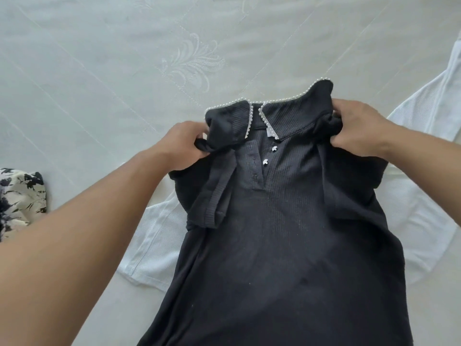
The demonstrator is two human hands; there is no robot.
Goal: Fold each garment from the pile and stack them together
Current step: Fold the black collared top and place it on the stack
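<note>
A black ribbed polo top (pixel 279 221) with a pearl-trimmed collar and shiny buttons is stretched out in front of me, collar away from me. My left hand (pixel 182 146) grips its left shoulder, bunching the fabric. My right hand (pixel 359 128) grips the right shoulder the same way. Both short sleeves are folded in over the front. Under the black top lies a white garment (pixel 159 245), spread flat and showing on both sides.
A black-and-white patterned garment (pixel 20 198) lies crumpled at the left edge. Everything rests on a pale quilted mattress (pixel 124 58) with an embroidered leaf pattern, which stretches away beyond the collar.
</note>
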